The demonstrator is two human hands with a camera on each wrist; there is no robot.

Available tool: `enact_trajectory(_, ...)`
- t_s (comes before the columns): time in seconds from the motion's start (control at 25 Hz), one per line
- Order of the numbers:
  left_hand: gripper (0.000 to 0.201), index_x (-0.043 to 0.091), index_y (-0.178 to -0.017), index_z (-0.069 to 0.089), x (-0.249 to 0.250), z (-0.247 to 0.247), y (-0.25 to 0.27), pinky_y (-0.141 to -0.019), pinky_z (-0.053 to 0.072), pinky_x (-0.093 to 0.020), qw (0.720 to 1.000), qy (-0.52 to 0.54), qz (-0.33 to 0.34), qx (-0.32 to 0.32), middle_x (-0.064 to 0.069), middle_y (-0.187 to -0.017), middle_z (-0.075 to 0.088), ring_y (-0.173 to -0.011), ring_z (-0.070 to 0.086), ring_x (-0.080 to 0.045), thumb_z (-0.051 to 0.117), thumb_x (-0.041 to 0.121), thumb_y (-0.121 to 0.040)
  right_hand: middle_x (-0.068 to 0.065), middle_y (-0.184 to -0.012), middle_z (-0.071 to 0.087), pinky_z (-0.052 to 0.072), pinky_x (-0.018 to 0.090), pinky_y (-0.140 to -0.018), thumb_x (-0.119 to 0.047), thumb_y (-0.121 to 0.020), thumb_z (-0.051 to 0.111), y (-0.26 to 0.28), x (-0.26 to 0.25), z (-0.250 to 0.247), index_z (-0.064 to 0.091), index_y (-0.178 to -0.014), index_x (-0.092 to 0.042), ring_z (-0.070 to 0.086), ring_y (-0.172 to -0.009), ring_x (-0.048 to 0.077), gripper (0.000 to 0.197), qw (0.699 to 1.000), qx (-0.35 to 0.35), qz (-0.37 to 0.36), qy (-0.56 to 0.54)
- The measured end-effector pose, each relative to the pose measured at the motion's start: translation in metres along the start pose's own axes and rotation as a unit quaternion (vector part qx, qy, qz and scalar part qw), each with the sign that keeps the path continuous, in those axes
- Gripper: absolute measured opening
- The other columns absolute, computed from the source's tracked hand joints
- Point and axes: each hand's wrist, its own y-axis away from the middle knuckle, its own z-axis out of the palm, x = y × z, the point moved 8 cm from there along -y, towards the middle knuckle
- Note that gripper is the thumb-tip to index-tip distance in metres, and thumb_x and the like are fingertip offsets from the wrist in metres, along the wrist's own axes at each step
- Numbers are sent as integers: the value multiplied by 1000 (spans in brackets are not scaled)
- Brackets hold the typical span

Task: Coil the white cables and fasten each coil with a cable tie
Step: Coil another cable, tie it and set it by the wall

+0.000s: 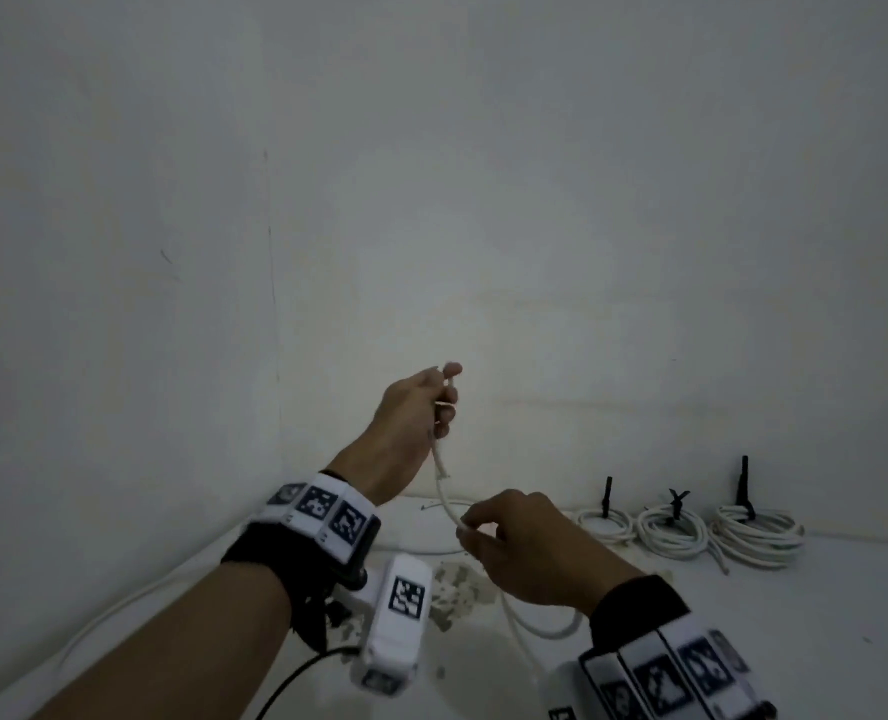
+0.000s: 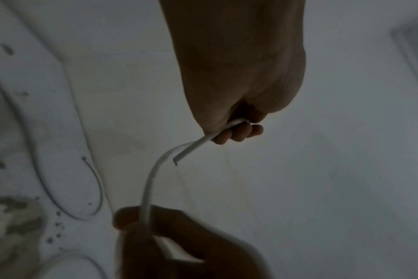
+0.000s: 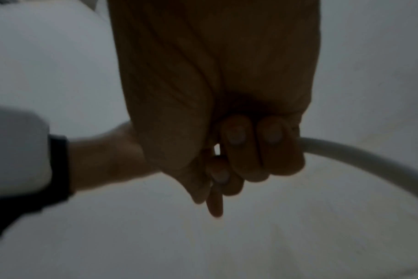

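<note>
From the head camera, a pale wall [image 1: 483, 200] fills most of the view above a white surface [image 1: 743, 641] whose finish is chipped and stained near the middle. The left hand [image 1: 415, 407], raised, curls its fingers round the white cable [image 1: 440, 480], which runs down to the right hand [image 1: 514, 537] pinching it lower; beyond that it loops on the surface. Three tied coils [image 1: 673, 532] with black cable ties [image 1: 743, 491] lie at the far right by the wall. The left wrist camera, dim, shows the cable's cut end [image 2: 179, 158] poking out of the left fist, and the right hand blurred below. The right wrist view is dark: curled fingers [image 3: 255, 151] grip the cable, cut off at the right edge.
</note>
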Motion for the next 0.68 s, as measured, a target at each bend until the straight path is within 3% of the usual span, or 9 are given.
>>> enact_trajectory(0.08, 30, 13, -113, 64, -22, 21, 8, -61, 42, -25, 989, -136, 8, -63, -1, -79, 61, -62, 53, -11, 36, 21, -106, 5, -98, 67, 49, 26, -66, -43, -98, 53, 13, -4, -20, 71, -107, -25, 61, -75, 13, 27, 1000, 17, -12, 21)
enact_trajectory(0.16, 27, 17, -101, 67, -48, 45, 22, -63, 48, -28, 957, -243, -1, -157, 0, -76, 67, -65, 60, -12, 41, 25, -105, -3, -89, 68, 56, 34, -73, -43, -92, 62, 27, 0, -61, 72, -103, -29, 65, -77, 13, 20, 993, 116, -4, 32)
enact_trajectory(0.24, 31, 9, -93, 69, -68, 61, 34, -58, 46, -28, 943, -259, -30, -207, 2, -64, 62, -58, 56, -15, 42, 20, -104, -10, -73, 66, 57, 33, -65, -46, -81, 76, 44, 11, -98, 69, -92, -31, 64, -65, 8, 20, 977, 214, 22, 5)
enact_trajectory(0.32, 32, 1, -94, 69, -77, 69, 37, -50, 35, -25, 966, -177, -67, -174, 3, -54, 48, -49, 40, -13, 40, 11, -101, -8, -63, 64, 50, 29, -54, -60, -66, 82, 57, 30, -122, 64, -80, -28, 62, -58, 10, 39, 958, 280, 63, -4)
enact_trajectory(0.4, 32, 5, -85, 69, -79, 76, 36, -45, 25, -22, 982, -131, -75, -115, 4, -50, 38, -46, 28, -11, 42, 16, -100, -7, -61, 64, 48, 28, -53, -69, -61, 79, 61, 51, -131, 62, -72, -25, 62, -57, 12, 48, 947, 306, 98, -21)
enact_trajectory(0.56, 42, 17, -61, 50, -88, 77, 35, -43, 23, -22, 991, -104, -86, -10, 8, -44, 31, -39, 25, -9, 53, 41, -96, 0, -66, 66, 50, 28, -56, -43, -86, 72, 56, 76, -128, 69, -79, -27, 55, -51, 5, 17, 959, 243, 99, -106)
enact_trajectory(0.68, 50, 23, -53, 32, -103, 73, 34, -42, 16, -22, 993, 21, -112, 24, 7, -42, 20, -36, 16, -10, 54, 37, -95, 4, -70, 69, 55, 31, -57, -26, -94, 66, 60, 85, -124, 74, -88, -23, 58, -50, 10, 11, 963, 183, 90, -178)
